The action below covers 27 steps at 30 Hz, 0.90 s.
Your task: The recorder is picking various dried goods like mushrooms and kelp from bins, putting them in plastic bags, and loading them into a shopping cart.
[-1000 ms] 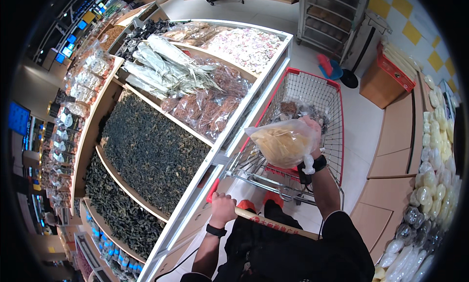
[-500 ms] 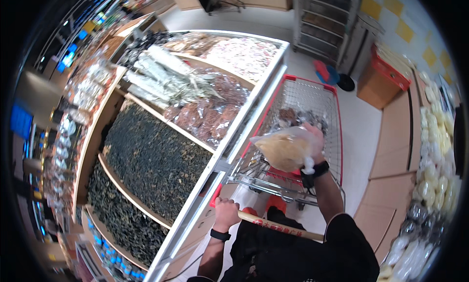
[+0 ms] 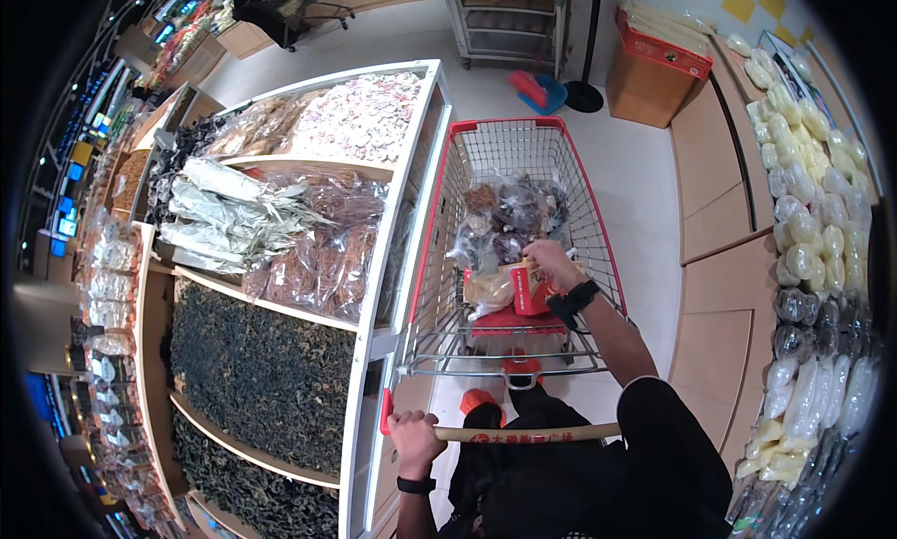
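My left hand (image 3: pixel 416 441) is closed round the left end of the handle (image 3: pixel 523 435) of a shopping cart (image 3: pixel 612 287). Inside the cart, my right hand (image 3: pixel 554 262) is closed at the top edge of a red and yellow box (image 3: pixel 533 293). Left of the box lies a clear plastic bag with pale yellow contents (image 3: pixel 491 290). Farther forward in the basket sit several clear bags of dark and brown goods (image 3: pixel 519 210), their contents hard to make out.
Along the left, a display bin (image 3: pixel 351 399) holds dark dried goods (image 3: pixel 252 371), pale dried leaves (image 3: pixel 224 212) and reddish-brown bundles (image 3: pixel 322 240). On the right, shelves carry bagged goods (image 3: pixel 813 221). Ahead stand a rack (image 3: pixel 509 21), a black pole base (image 3: pixel 584 97) and a blue dustpan (image 3: pixel 549 95).
The bag of pale yellow contents has gone from my right hand down into the cart. That hand has shifted to the red and yellow box. The view has turned; my left hand stays on the handle.
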Available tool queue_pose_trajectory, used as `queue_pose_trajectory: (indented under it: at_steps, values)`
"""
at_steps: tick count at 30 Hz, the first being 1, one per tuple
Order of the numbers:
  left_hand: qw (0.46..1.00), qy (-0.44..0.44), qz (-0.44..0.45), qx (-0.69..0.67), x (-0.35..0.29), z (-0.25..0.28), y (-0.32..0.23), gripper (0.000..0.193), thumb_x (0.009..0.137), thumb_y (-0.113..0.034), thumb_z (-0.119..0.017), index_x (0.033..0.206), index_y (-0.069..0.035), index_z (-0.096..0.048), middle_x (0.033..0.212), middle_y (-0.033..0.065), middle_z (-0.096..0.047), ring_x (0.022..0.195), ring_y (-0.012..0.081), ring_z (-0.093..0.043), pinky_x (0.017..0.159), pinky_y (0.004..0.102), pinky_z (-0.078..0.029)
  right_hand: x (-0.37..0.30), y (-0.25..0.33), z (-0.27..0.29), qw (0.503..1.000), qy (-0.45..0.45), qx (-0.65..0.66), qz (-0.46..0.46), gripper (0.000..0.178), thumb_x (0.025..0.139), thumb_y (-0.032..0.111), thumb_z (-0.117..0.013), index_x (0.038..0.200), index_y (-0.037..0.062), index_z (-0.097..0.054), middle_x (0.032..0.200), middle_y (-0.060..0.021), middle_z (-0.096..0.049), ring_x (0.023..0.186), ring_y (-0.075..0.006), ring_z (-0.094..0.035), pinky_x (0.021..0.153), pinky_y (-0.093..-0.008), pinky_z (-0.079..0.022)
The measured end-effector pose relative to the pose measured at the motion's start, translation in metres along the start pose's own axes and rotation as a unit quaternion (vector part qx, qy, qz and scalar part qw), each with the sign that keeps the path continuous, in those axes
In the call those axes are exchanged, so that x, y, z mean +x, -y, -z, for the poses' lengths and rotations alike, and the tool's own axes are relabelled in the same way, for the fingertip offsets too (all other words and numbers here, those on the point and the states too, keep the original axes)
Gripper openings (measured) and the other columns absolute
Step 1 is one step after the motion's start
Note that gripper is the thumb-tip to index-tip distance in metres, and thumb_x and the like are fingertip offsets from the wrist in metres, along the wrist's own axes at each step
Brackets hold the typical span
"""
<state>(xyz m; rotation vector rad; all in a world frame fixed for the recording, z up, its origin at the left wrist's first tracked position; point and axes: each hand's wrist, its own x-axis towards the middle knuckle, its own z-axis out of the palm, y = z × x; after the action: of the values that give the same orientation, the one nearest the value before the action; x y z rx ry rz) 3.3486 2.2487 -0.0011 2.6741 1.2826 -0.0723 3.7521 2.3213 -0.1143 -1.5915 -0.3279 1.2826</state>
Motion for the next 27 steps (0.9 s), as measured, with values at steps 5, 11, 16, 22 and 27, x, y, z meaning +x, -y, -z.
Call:
queue_pose_trajectory:
  at_steps: [5,11,16,22,27]
  values:
    - [0.999,0.032,0.012,0.004,0.009,-0.006,0.002,0.009,0.055,-0.016,-0.065,0.063,-0.016,-0.066,0.063,0.0016,-0.056,0.070,0.0201,-0.055,0.076,0.0384,-0.033,0.052,0.014,0.036,0.995,-0.021,-0.083,0.054,0.017,0.078,0.016,-0.055,0.085,0.0034,-0.064,0.072,-0.0037,-0.061,0.056,-0.0123,-0.057,0.043,-0.0260,-0.043]
    - [0.999,-0.011,0.011,-0.049,0.026,-0.020,0.011,0.009,0.052,-0.010,-0.064,0.059,-0.015,-0.061,0.058,0.0007,-0.049,0.062,0.0201,-0.051,0.070,0.0370,-0.032,0.145,0.035,0.098,0.966,-0.179,-0.160,0.101,0.026,0.073,0.016,-0.057,0.093,-0.0002,-0.062,0.070,-0.0074,-0.061,0.055,-0.0188,-0.060,0.046,-0.0296,-0.048]
    - [0.999,0.004,0.022,-0.049,0.044,-0.030,0.019,0.005,0.054,-0.011,-0.061,0.057,-0.015,-0.058,0.058,0.0016,-0.047,0.060,0.0205,-0.049,0.068,0.0368,-0.032,0.233,0.012,0.120,0.931,-0.169,-0.318,0.053,0.025,0.071,0.017,-0.056,0.084,-0.0032,-0.064,0.075,-0.0154,-0.063,0.064,-0.0250,-0.063,0.061,-0.0373,-0.051]
    - [0.999,0.025,0.025,-0.019,0.058,-0.050,0.026,0.008,0.055,-0.011,-0.060,0.054,-0.014,-0.052,0.056,0.0015,-0.042,0.056,0.0202,-0.045,0.065,0.0374,-0.031,0.301,-0.119,0.140,0.792,-0.063,-0.601,-0.090,0.031,0.069,0.021,-0.060,0.088,-0.0031,-0.066,0.099,-0.0243,-0.063,0.098,-0.0379,-0.059,0.085,-0.0392,-0.048]
    - [0.998,0.038,0.041,-0.024,0.059,-0.050,0.031,0.009,0.055,-0.013,-0.062,0.056,-0.015,-0.053,0.056,-0.0002,-0.041,0.055,0.0191,-0.044,0.064,0.0371,-0.031,0.293,-0.157,0.137,0.866,-0.035,-0.482,-0.129,0.038,0.063,0.020,-0.070,0.096,-0.0001,-0.065,0.100,-0.0183,-0.064,0.095,-0.0309,-0.061,0.082,-0.0377,-0.049]
